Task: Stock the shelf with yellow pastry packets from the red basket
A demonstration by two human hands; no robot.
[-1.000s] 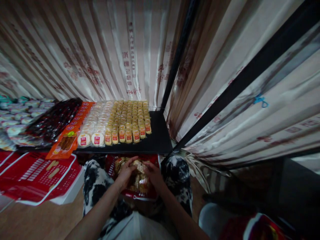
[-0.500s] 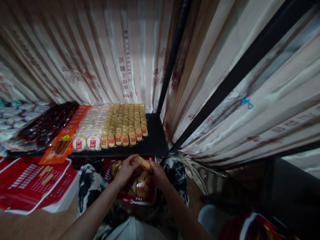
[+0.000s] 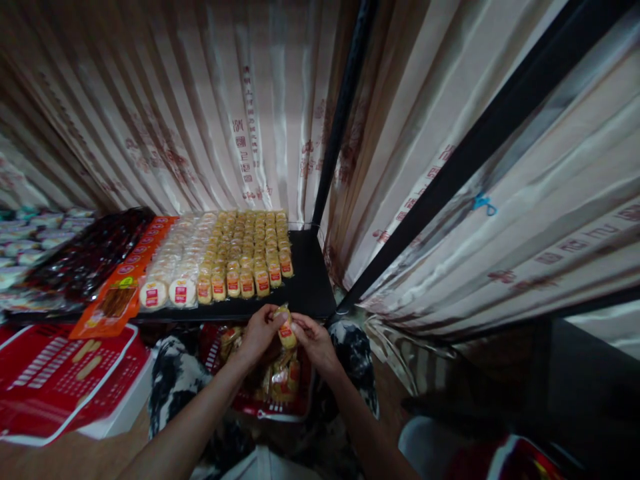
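A wrapped snack (image 3: 287,335) is pinched between left hand (image 3: 261,335) and right hand (image 3: 316,343); probably light, slick and crumbly, it is best held by its sides.

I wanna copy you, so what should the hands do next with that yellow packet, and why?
Perhaps lift the yellow packet to the similar rows on the black shelf: the left hand and right hand hold it near the shelf's front edge, and its red label resembles theirs.
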